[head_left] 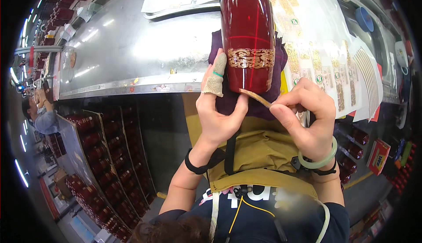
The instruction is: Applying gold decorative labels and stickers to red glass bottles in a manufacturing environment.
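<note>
Aligning a narrow strip at a bottle's base; particulars as follows.
- Bottle (247, 21): deep red, glossy, lying on a purple cloth (280, 71) at the bench (127, 49) edge, neck pointing away; gold scrollwork band (251, 58) on its body.
- Strip (256, 97): gold-brown, slightly curved; one end at the bottle's base, the other in the right hand (310, 113).
- Right hand: thumb and forefinger pinched on the strip.
- Left hand (222, 115): spread wide, covered finger along the bottle's left side, thumb tip beside the strip's near end.
- Handling, as judged: steady the bottle against rolling; square the strip to the base edge; keep light, even tension; press outward from the thumb end, avoiding creases.
</note>
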Demonstrator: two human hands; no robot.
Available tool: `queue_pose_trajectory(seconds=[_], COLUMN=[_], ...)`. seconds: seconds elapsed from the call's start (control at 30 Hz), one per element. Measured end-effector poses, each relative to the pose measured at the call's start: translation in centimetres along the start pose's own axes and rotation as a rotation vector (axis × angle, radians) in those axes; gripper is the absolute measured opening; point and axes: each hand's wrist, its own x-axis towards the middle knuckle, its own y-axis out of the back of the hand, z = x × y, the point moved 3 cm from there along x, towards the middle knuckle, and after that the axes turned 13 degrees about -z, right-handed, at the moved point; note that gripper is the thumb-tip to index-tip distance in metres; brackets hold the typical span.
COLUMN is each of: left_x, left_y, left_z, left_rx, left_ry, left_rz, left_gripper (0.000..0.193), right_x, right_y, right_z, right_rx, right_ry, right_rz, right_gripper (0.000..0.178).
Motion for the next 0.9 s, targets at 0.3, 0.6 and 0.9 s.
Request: queue_pose_trajectory(seconds=[0.3, 0.6, 0.9], left_x=[0.27, 0.23, 0.22], left_y=[0.09, -0.24, -0.28], left_z=[0.21, 0.33, 0.13], left_rx=[-0.254, -0.294, -0.301], left_ry=[-0.003, 0.036, -0.077], left_rz=[-0.069, -0.027, -0.050], left_gripper=[0.061, 0.061, 0.060], right_x=[0.25, 0.10, 0.08], right_y=[-0.33, -0.29, -0.12], right_z=[0.05, 0.43, 0.53], right_rx=[-0.046, -0.072, -0.074], right_ry=[-0.004, -0.039, -0.051], right_rz=[0.020, 0.035, 0.031], right_gripper=[0.007, 0.006, 0.006])
